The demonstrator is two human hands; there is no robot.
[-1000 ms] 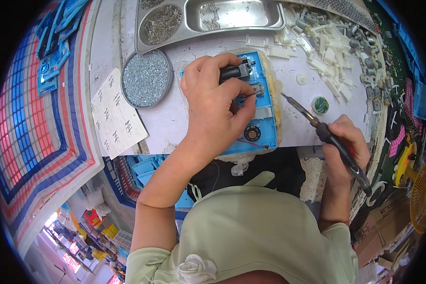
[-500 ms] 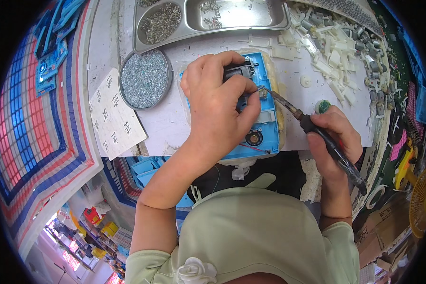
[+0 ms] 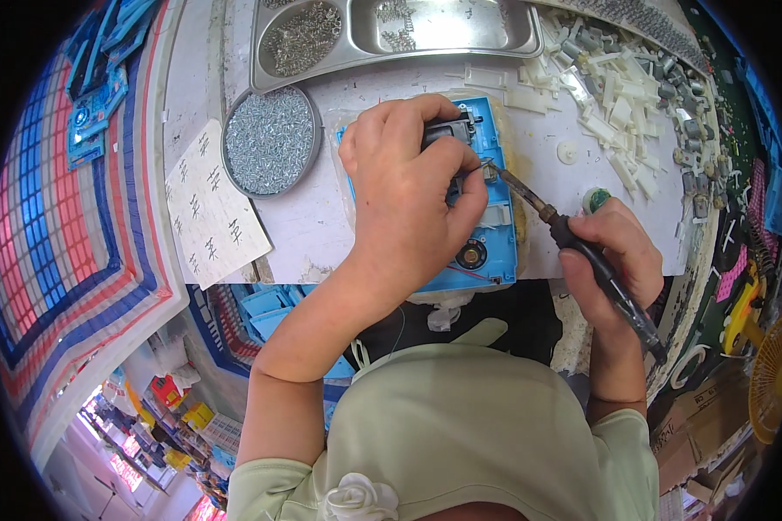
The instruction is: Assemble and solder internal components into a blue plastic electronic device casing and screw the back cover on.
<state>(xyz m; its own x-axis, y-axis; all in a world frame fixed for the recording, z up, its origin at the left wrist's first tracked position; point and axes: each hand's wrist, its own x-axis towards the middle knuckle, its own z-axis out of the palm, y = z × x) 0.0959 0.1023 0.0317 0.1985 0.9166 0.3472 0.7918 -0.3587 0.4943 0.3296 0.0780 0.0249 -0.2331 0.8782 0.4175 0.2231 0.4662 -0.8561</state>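
My right hand (image 3: pixel 621 260) is wrapped round the dark handle of a soldering iron (image 3: pixel 587 252). The iron slants up to the left, its tip at a small metal part (image 3: pixel 489 171) in a blue plastic housing (image 3: pixel 502 240). Over the housing's left side lies my left hand (image 3: pixel 404 187). Its thumb and index finger pinch close to the iron's tip, and whatever is between them is too small to make out. The other fingers curl beside a dark block-shaped part (image 3: pixel 448 130). Towards the near end of the housing sit a round speaker (image 3: pixel 472 254) and thin red wires.
Left of the housing stand a round dish of small screws (image 3: pixel 270 143) and a paper with handwriting (image 3: pixel 215 208). A metal tray (image 3: pixel 361 54) with springs lies at the back. White plastic parts (image 3: pixel 621 113) and small motors (image 3: pixel 692 130) cover the right. A green roll (image 3: pixel 595 201) is beside my right hand.
The table scene has shifted very slightly in the picture. Both hands keep their grips, and the iron's tip stays at the same spot on the housing.
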